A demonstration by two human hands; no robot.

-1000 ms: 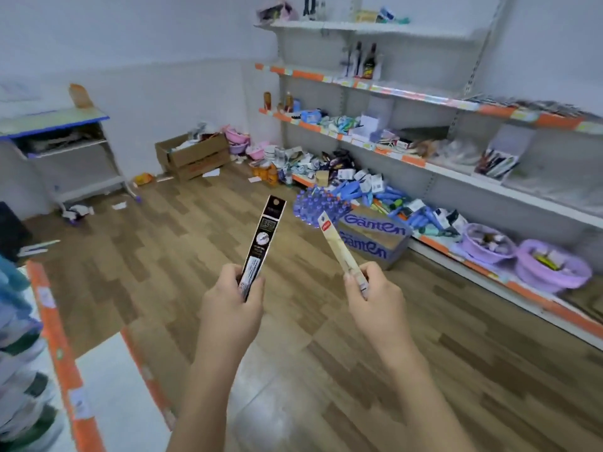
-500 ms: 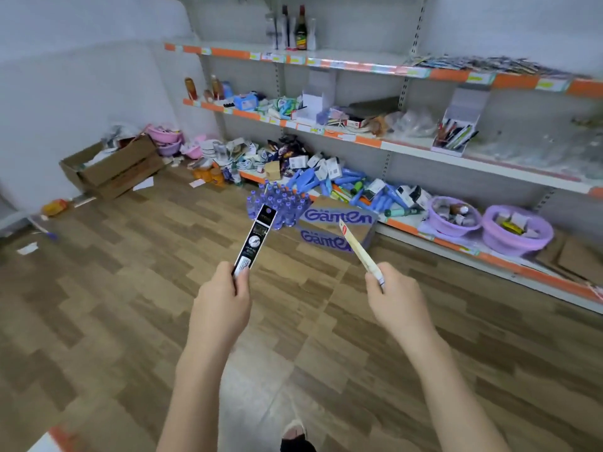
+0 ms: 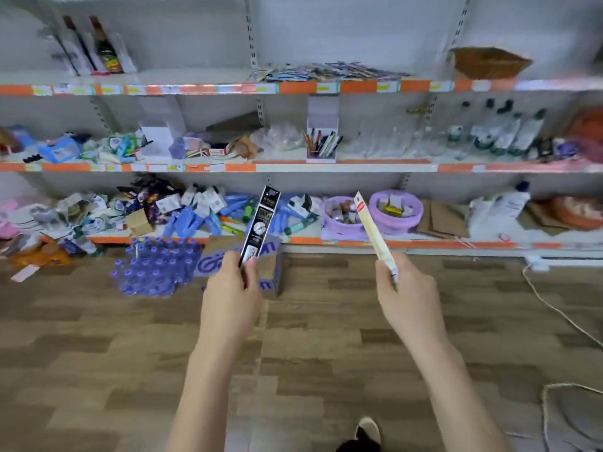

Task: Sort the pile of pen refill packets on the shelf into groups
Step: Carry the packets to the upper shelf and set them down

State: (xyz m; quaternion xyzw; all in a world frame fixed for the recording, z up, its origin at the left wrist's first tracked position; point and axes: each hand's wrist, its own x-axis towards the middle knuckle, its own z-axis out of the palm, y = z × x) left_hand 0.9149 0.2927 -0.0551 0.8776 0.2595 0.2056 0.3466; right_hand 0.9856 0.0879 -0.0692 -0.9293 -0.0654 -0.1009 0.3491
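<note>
1. Left hand (image 3: 230, 296) raised in front of the shelving; fingers and thumb curled round the lower end of a black packet (image 3: 260, 225); packet stands nearly upright, top leaning slightly right; white label near its base, print too small to read.
2. Right hand (image 3: 406, 293) raised at about the same height, well apart from the left; it pinches the bottom end of a cream packet (image 3: 373, 230); packet tilts up and to the left, red tag near its top.
3. Both packets are held in the air, clear of every shelf; their tops overlap the view of the bottom shelf behind them.
4. Pile (image 3: 329, 70) of thin flat packets lies on the top shelf (image 3: 300, 87), spread along its middle behind the orange edge strip; single packets too blurred to tell apart.
5. Same shelf, left: dark bottles (image 3: 93, 45) standing; right: brown basket (image 3: 489, 62).
6. Middle shelf: white pen box (image 3: 321, 138) holding upright pens, almost directly under the pile; clear bottles (image 3: 496, 133) to the right; mixed blue and white goods to the left.
7. Bottom shelf: heap of blue packs (image 3: 208, 216), two purple tubs (image 3: 396, 212) side by side with small items inside, flat cardboard to their right.
8. Floor: wood-pattern planks; pack of blue-capped bottles (image 3: 156, 270) beside a printed carton (image 3: 272, 272), carton partly hidden by the left hand; white cord (image 3: 554, 308) trailing at the right.
9. One shoe tip (image 3: 368, 430) at the bottom edge.
</note>
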